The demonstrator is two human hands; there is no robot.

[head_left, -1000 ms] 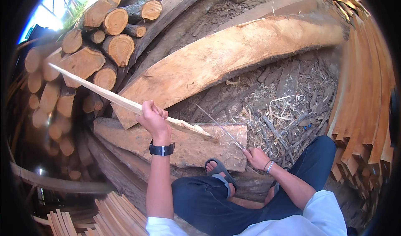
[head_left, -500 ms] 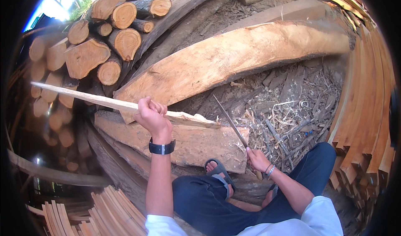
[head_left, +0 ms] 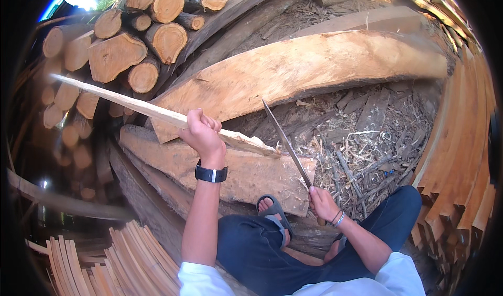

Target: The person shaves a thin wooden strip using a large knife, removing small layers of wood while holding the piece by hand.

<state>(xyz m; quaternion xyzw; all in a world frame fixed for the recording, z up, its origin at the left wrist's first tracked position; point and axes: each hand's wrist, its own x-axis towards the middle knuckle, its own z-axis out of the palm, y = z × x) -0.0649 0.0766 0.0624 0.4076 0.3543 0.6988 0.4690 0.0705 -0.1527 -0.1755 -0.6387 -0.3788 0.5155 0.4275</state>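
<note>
My left hand [head_left: 201,133] grips a long pale wooden slat [head_left: 131,104] near its lower third. The slat's far end points up to the left, and its near end rests on a flat wooden block [head_left: 246,173] in front of me. My right hand [head_left: 322,201] holds the handle of a long thin blade [head_left: 285,141]. The blade is raised, tip up and to the left, just right of the slat's near end. A black watch sits on my left wrist.
Cut logs [head_left: 141,44] are stacked at the upper left. A big split slab [head_left: 314,68] lies behind the block. Chips and bark [head_left: 367,138] litter the ground. Finished slats lean at the right [head_left: 461,154] and lie bundled at the lower left [head_left: 120,259]. My sandalled foot [head_left: 270,207] rests by the block.
The slat has tilted so its far end sits higher. My right hand has lifted the blade from low beside the block to an upright raised pose.
</note>
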